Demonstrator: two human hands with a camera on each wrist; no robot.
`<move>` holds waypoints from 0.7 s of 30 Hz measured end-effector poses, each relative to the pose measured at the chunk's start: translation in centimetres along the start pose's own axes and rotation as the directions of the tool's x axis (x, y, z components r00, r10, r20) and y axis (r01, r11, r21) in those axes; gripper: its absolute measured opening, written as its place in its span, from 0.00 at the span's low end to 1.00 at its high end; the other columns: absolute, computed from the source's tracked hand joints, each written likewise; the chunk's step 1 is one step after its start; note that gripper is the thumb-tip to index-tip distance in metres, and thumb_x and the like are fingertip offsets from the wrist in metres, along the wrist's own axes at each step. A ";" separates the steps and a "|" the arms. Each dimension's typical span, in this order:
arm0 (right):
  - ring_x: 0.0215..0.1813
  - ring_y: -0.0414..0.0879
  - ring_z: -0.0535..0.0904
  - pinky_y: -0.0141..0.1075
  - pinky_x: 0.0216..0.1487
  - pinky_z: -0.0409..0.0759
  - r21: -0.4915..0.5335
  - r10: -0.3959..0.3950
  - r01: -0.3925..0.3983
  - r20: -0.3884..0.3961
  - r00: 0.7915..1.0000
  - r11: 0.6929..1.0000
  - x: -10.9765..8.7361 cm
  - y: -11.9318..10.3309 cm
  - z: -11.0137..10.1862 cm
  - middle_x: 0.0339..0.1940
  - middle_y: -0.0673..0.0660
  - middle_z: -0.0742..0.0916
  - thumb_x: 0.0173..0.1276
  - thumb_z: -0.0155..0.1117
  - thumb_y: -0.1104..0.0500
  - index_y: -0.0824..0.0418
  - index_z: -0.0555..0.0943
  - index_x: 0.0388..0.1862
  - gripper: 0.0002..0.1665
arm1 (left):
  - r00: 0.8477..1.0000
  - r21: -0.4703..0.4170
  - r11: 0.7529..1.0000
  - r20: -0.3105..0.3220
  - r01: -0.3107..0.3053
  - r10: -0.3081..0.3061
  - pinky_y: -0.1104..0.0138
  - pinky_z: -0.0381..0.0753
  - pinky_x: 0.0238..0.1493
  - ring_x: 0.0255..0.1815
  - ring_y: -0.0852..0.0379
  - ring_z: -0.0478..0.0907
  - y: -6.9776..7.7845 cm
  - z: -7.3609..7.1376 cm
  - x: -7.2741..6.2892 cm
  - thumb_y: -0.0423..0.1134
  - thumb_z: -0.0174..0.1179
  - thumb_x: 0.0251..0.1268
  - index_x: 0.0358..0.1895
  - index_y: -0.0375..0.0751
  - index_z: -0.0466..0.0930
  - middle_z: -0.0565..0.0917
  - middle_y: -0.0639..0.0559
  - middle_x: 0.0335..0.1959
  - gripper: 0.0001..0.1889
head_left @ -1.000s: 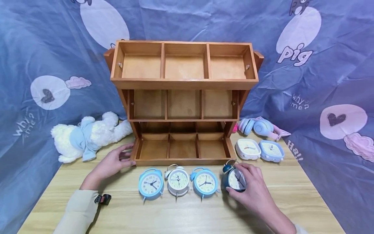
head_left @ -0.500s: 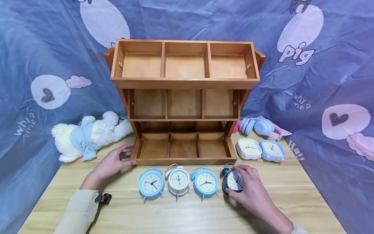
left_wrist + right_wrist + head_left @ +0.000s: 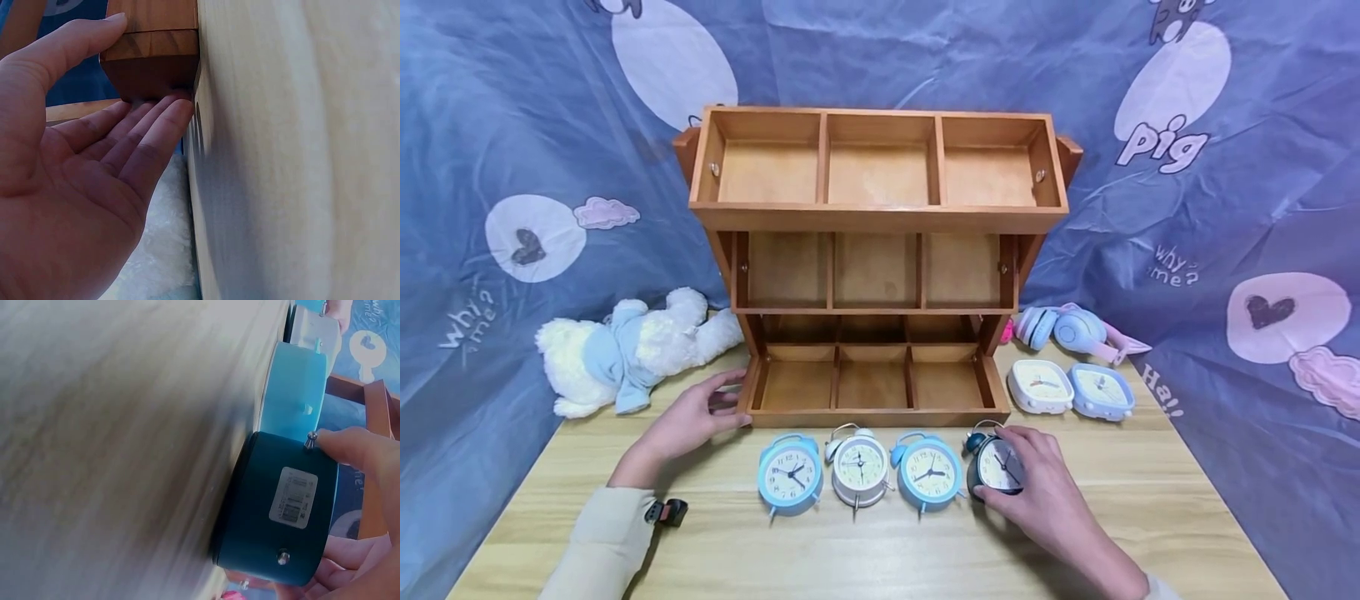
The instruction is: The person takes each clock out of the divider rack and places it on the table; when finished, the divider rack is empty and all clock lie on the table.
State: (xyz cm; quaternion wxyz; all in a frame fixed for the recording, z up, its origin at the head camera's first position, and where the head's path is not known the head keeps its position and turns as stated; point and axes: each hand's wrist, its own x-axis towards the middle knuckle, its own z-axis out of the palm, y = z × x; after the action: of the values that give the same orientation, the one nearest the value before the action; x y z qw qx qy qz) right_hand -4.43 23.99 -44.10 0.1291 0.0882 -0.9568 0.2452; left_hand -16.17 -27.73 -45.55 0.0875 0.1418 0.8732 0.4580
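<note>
My right hand (image 3: pixel 1051 493) grips a dark teal twin-bell alarm clock (image 3: pixel 1002 465) between thumb and fingers. In the right wrist view, the clock's underside (image 3: pixel 259 506) bears a label and small metal feet, and the thumb lies beside one foot. This clock stands at the right end of a row with a light blue clock (image 3: pixel 931 473), a white clock (image 3: pixel 861 468) and another light blue clock (image 3: pixel 791 475). At the left, my left hand (image 3: pixel 691 417) touches the lower corner of the wooden tiered shelf (image 3: pixel 880 218); in the left wrist view its fingers (image 3: pixel 147 147) look nearly straight.
To the right of the shelf lie a square white clock (image 3: pixel 1041 386) and a square blue clock (image 3: pixel 1102 391). Headphones (image 3: pixel 1078 329) sit behind them. A white plush toy (image 3: pixel 643 348) lies at the left. A patterned blue cloth (image 3: pixel 880 50) hangs behind.
My right hand has slid the dark teal clock a little to the left, narrowing its gap to the light blue clock. The left hand stays at the shelf's corner.
</note>
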 end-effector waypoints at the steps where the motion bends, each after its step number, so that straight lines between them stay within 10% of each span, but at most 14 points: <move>1: 0.67 0.58 0.80 0.59 0.63 0.85 0.004 -0.003 0.003 0.003 1.000 1.000 0.0 0.1 0.0 0.65 0.64 0.87 0.48 0.96 0.53 0.67 0.85 0.69 0.50 | 1.000 -0.002 1.000 0.000 0.001 -0.001 0.56 0.90 0.67 0.70 0.30 0.86 0.0 0.0 0.0 0.37 0.75 0.76 0.86 0.27 0.62 0.83 0.24 0.72 0.44; 8: 0.69 0.59 0.80 0.61 0.64 0.84 0.035 -0.003 0.002 0.028 1.000 0.999 0.4 0.5 -0.3 0.66 0.63 0.87 0.52 0.95 0.51 0.66 0.84 0.70 0.48 | 1.000 -0.014 1.000 -0.001 -0.011 0.011 0.69 0.89 0.62 0.70 0.29 0.86 0.1 -0.1 -0.1 0.36 0.74 0.76 0.86 0.26 0.62 0.83 0.23 0.72 0.43; 21: 0.70 0.59 0.80 0.61 0.65 0.84 0.046 0.006 -0.008 0.040 0.999 0.999 0.1 0.3 -0.4 0.68 0.62 0.87 0.57 0.92 0.48 0.64 0.84 0.72 0.47 | 1.000 -0.004 1.000 -0.002 0.011 -0.011 0.56 0.91 0.67 0.70 0.29 0.86 0.1 -0.2 -0.4 0.36 0.75 0.76 0.86 0.26 0.61 0.83 0.24 0.72 0.44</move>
State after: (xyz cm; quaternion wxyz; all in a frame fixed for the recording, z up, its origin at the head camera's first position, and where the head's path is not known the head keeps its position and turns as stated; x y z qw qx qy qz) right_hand -4.55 24.41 -43.86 0.1073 0.0927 -0.9535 0.2658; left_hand -15.83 -27.99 -45.39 0.0896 0.1366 0.8730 0.4596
